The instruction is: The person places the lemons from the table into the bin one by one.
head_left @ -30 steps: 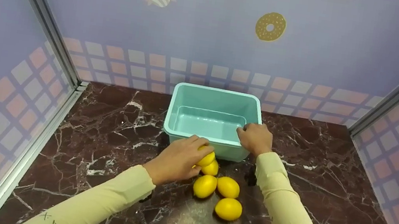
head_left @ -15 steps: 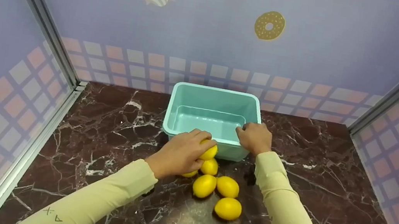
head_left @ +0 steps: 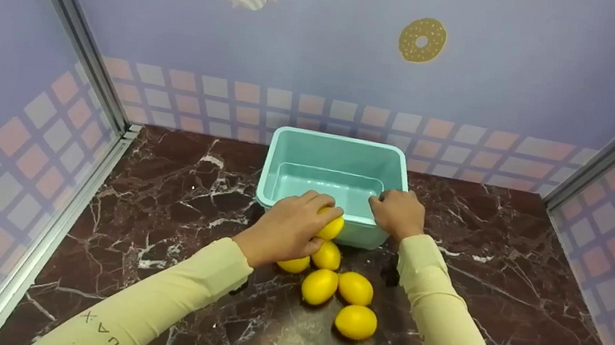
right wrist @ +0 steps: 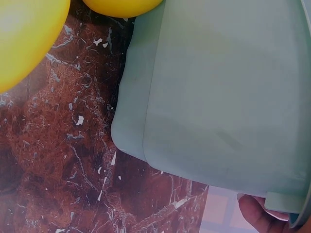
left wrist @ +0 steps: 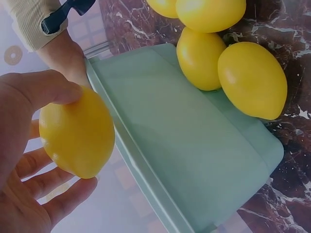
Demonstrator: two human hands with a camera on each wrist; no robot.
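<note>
A yellow lemon [left wrist: 80, 133] is held by my left hand [head_left: 286, 227], thumb on one side and fingers on the other. In the head view that hand and its lemon overlap the front rim of a light teal plastic bin [head_left: 334, 155]. My right hand [head_left: 398, 214] grips the bin's rim at the front right corner; in the right wrist view only part of its fingers [right wrist: 257, 213] shows under the rim. Several more lemons lie on the table before the bin, among them a lemon [head_left: 319, 287] and, nearest the front, another lemon [head_left: 356, 322].
The table [head_left: 175, 298] has a dark red marble pattern. Behind the bin stands a purple wall [head_left: 325, 48] with printed doughnuts and pink and white squares. Side panels with metal edge strips [head_left: 58, 210] bound the table left and right.
My left hand has lifted its lemon from beside the others up toward the bin's front rim, uncovering a lemon beneath the hand. My right hand has stayed on the bin's corner.
</note>
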